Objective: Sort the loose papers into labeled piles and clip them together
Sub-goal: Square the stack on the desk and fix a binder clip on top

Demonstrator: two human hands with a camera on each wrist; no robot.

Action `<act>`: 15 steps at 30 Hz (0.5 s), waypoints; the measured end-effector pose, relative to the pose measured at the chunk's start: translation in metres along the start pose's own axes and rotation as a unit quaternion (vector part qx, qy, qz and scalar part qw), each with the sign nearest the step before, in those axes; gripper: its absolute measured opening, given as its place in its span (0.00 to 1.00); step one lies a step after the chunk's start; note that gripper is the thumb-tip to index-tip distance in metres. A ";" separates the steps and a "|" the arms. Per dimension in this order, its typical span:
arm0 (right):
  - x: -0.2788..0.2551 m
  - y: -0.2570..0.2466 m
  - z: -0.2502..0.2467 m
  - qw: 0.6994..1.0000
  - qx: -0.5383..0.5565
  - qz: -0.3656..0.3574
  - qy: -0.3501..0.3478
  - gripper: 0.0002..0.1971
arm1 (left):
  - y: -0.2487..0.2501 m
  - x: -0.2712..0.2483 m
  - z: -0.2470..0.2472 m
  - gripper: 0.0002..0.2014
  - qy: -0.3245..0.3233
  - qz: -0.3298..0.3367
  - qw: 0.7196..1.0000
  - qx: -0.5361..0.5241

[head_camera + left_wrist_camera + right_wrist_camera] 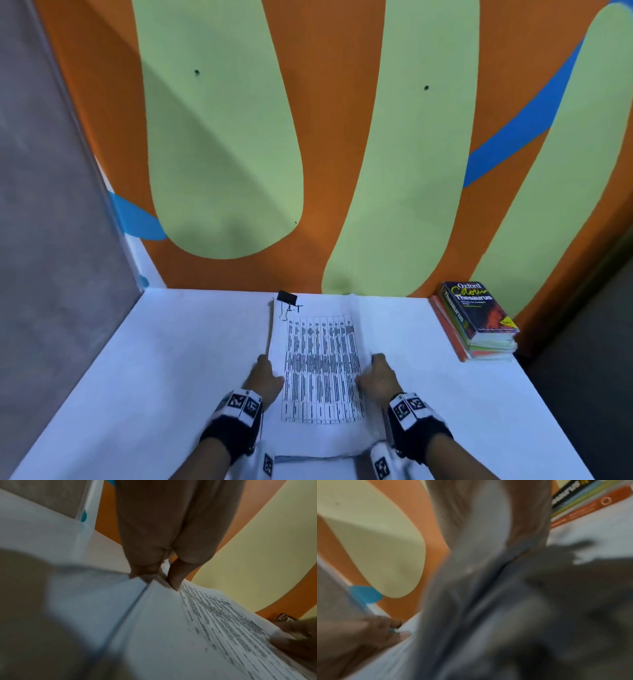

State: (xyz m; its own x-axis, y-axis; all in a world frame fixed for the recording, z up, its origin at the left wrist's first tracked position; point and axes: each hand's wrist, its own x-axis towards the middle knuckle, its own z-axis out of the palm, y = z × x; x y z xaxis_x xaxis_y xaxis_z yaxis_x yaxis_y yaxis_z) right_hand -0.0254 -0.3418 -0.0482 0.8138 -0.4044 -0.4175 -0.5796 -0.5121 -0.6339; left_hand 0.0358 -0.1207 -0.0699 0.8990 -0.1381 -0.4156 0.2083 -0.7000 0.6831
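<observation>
A stack of papers (322, 370) with a printed table on its top sheet lies lengthwise in the middle of the white table (178, 349). A black binder clip (287, 296) sits on its far left corner. My left hand (270, 368) pinches the stack's left edge (154, 601), thumb (175, 582) on top. My right hand (371, 368) grips the right edge, its thumb lying on the sheet (278, 641). The sheet bows up slightly between the hands. The right wrist view is blurred, with paper (479, 588) close to the lens.
Several books (476, 318), an Oxford thesaurus on top, are stacked at the table's far right corner (582, 500). An orange, green and blue painted wall (325, 154) stands right behind the table. A grey partition (51, 205) closes the left side.
</observation>
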 end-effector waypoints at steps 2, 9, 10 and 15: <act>-0.005 -0.003 -0.001 0.999 -0.024 -0.015 0.019 0.34 | 0.004 -0.001 -0.001 0.31 0.023 0.019 0.999 0.014; -0.071 0.053 -0.003 0.969 -0.177 -0.136 -0.105 0.43 | -0.024 -0.065 -0.011 0.55 -0.057 0.058 0.992 0.093; -0.074 0.073 0.003 0.968 -0.171 -0.137 -0.125 0.46 | -0.034 -0.072 -0.009 0.56 -0.069 0.059 0.990 0.107; -0.077 0.105 0.027 0.968 -0.116 -0.216 -0.063 0.37 | -0.044 -0.080 0.008 0.52 -0.064 0.073 0.979 0.178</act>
State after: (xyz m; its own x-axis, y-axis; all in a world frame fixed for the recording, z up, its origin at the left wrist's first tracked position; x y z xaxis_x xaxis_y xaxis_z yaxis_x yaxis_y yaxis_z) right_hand -0.1478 -0.3436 -0.1003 0.9725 -0.0275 -0.2314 -0.1670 -0.7747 -0.6099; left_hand -0.0480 -0.0847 -0.0712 0.8489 -0.3253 -0.4167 -0.0869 -0.8634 0.4970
